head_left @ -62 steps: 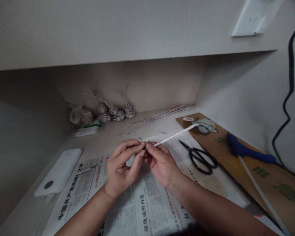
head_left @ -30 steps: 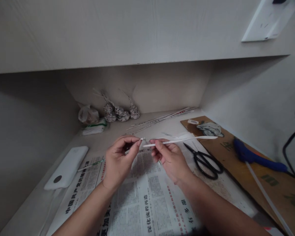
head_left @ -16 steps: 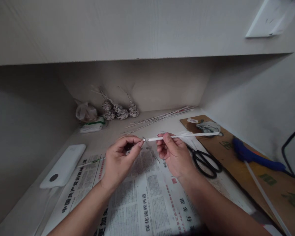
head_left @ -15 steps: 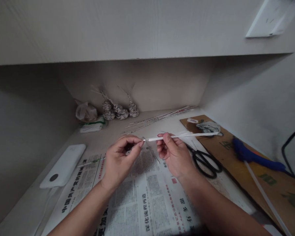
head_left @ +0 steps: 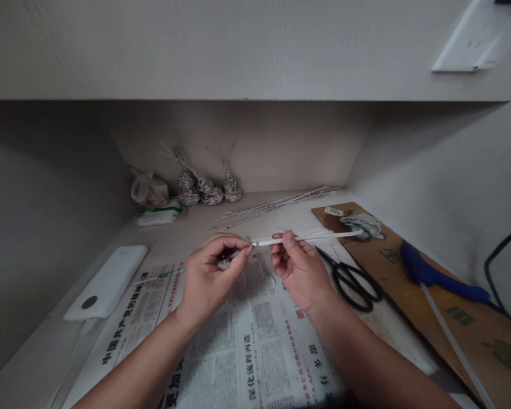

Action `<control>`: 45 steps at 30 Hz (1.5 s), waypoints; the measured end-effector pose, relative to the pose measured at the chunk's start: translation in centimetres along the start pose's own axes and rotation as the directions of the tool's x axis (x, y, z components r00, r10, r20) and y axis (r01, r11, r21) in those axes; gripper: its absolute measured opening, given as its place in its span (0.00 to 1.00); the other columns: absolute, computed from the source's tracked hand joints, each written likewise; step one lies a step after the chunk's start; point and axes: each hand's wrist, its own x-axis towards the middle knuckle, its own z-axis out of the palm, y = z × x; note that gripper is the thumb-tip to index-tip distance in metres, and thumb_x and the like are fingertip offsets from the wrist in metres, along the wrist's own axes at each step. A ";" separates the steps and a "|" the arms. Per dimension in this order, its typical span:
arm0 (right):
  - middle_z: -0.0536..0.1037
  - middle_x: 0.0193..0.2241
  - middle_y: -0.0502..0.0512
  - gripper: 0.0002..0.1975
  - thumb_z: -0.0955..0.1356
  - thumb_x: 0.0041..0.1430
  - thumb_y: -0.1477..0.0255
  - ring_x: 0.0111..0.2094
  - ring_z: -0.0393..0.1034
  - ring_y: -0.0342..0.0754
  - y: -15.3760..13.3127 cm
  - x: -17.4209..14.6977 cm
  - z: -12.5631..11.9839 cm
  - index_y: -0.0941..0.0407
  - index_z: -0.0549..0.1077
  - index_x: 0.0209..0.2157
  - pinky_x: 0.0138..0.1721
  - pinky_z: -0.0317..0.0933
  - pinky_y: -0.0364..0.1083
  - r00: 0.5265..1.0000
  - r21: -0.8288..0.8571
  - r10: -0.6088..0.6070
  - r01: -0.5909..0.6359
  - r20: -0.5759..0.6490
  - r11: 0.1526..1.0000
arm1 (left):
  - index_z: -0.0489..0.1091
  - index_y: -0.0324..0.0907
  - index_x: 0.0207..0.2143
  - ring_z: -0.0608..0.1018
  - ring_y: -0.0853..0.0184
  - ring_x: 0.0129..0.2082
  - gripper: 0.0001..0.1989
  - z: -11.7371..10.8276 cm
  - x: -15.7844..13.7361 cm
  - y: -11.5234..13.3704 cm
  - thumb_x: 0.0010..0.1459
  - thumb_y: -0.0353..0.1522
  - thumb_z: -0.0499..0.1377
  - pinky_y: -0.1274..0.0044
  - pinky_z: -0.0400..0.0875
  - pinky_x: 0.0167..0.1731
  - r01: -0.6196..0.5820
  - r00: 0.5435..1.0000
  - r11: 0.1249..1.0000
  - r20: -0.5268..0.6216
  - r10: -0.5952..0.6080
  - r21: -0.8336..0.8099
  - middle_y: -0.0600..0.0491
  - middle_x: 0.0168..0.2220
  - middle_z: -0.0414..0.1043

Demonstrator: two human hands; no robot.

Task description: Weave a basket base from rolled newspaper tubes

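A thin white rolled-paper tube (head_left: 263, 242) is held level above the newspaper (head_left: 234, 335), and its far end reaches right toward the cardboard. My left hand (head_left: 214, 271) pinches the tube's left tip between thumb and forefinger; a thin, dark strand shows close to that tip, too small to make out. My right hand (head_left: 300, 267) grips the tube further along, thumb on top, with the other fingers curled below. Black-handled scissors (head_left: 354, 284) lie just right of my right hand, their blades partly behind it.
Woven paper gourds (head_left: 212, 191) stand at the back, beside a plastic bag (head_left: 149, 190). Several paper sticks (head_left: 276, 204) lie behind my hands. A white power bank (head_left: 106, 283) is at left; a blue glue gun (head_left: 443, 276) rests on cardboard (head_left: 426, 307) at right.
The tube's right end has slid a little left and now shows shorter beyond my right hand. Both hands keep nearly the same pose. The whole view has tilted slightly.
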 end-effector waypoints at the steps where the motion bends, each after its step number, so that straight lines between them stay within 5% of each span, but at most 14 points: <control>1: 0.75 0.22 0.49 0.15 0.76 0.48 0.60 0.20 0.67 0.37 0.0 0.0 0.0 0.58 0.78 0.30 0.17 0.59 0.36 1.000 -0.002 0.003 -0.003 0.001 1.000 | 0.75 0.44 0.34 0.76 0.72 0.33 0.03 0.0 0.0 0.0 0.56 0.29 0.62 0.77 0.69 0.33 -0.009 1.000 1.000 0.001 0.009 0.010 0.55 0.33 0.76; 10: 0.75 0.22 0.49 0.16 0.76 0.47 0.59 0.20 0.68 0.37 0.0 0.0 0.0 0.58 0.78 0.30 0.17 0.59 0.36 1.000 -0.032 -0.013 0.013 -0.018 0.999 | 0.75 0.43 0.34 0.76 0.72 0.32 0.03 -0.1 0.1 0.5 0.56 0.27 0.62 0.80 0.70 0.31 -0.084 0.996 0.994 0.000 0.084 0.072 0.54 0.32 0.76; 23: 0.75 0.22 0.49 0.13 0.74 0.52 0.62 0.18 0.69 0.40 -0.4 0.0 -0.1 0.58 0.76 0.30 0.13 0.59 0.37 0.979 -0.252 -0.204 0.195 -0.009 0.948 | 0.76 0.42 0.34 0.77 0.70 0.33 0.03 -0.5 0.5 0.4 0.56 0.27 0.62 0.79 0.71 0.31 -0.193 0.980 0.974 0.069 0.186 0.116 0.52 0.33 0.76; 38: 0.73 0.21 0.48 0.09 0.75 0.51 0.67 0.21 0.66 0.38 -0.6 0.0 -0.3 0.56 0.78 0.33 0.18 0.56 0.37 0.984 -0.286 -0.086 0.129 0.157 0.950 | 0.75 0.42 0.33 0.77 0.69 0.34 0.03 -0.6 0.6 0.2 0.56 0.28 0.61 0.77 0.72 0.33 -0.162 0.983 0.983 0.107 0.152 0.088 0.52 0.32 0.76; 45: 0.74 0.22 0.49 0.11 0.75 0.50 0.64 0.19 0.65 0.38 -0.5 0.0 -0.2 0.57 0.77 0.28 0.15 0.52 0.37 0.994 -0.280 -0.063 0.084 0.084 0.956 | 0.74 0.42 0.33 0.77 0.69 0.34 0.02 -0.6 0.6 0.0 0.57 0.28 0.61 0.76 0.71 0.35 -0.140 0.984 0.988 0.121 0.131 0.068 0.51 0.32 0.76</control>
